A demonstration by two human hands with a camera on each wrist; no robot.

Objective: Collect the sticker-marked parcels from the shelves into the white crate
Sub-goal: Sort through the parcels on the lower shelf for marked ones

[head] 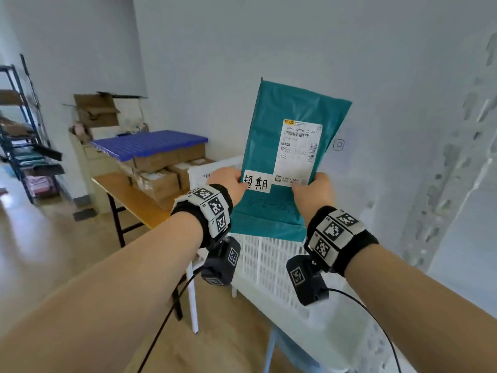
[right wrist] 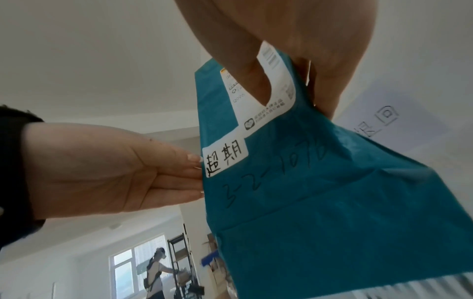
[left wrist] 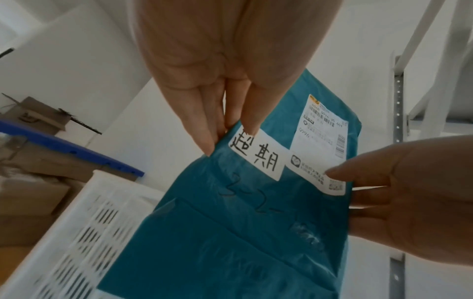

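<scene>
The teal parcel (head: 293, 125) had a white sticker (head: 256, 182) with 超期 handwritten on it. Its shipping label (head: 298, 149) read 8068 0996 30 601 over a barcode, plus 0996 lower down. Below the sticker, 3-2-107 was scrawled in marker; anything after that wasn't readable.

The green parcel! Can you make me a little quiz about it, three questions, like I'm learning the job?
1. True or false: both hands hold the teal parcel.
2. Where is the parcel?
A. inside a cardboard box
B. held upright above the white crate
C. flat on the floor
3. Fill in: the left hand has its thumb on the handwritten white ____, and the right hand has its thumb on the printed shipping label.

Key: 1 true; 2 B; 3 sticker.
</scene>
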